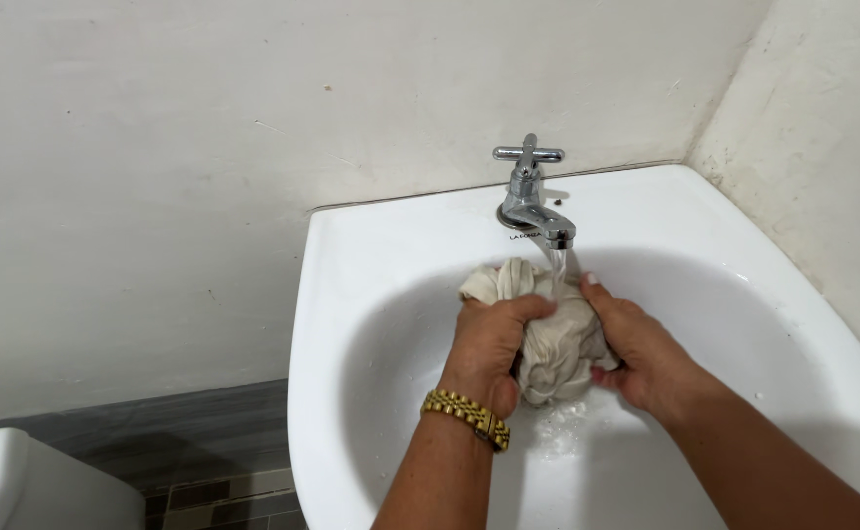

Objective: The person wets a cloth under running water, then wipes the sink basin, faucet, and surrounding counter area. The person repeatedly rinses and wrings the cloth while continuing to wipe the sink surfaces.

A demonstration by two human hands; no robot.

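Plain off-white plaster walls (155,147) meet in a corner at the right, w/ a white ceramic wash basin (371,285) set tight against them. At the back of the basin stands a chrome tap with a cross-shaped handle (530,186), spout pointing toward the person, and a thin stream of running water (560,270) falls from it.

Both hands are down in the bowl, approx under the spout. The left hand (489,345) is clenched over the near-left side of a wet, bunched-up beige cloth (553,344), knuckles up, fingers wrapped tight into the fabric. The right hand (636,348) closes on the cloth's right side, thumb lying along the top, fingers curled underneath. So 2 hands, 1 bundle, gripped firmly between them. The stream lands on the top of the cloth, just beside the right thumb. A twisted end of the cloth pokes out beyond the left hand, toward the tap.

A gold link-band wristwatch (467,416) sits on the left wrist. Droplets and a bit of foam speckle the basin floor just below the bundle.

Lower left: dark grey floor tiles (204,432) and the corner of a white ceramic fixture (27,486); can't tell what it is.
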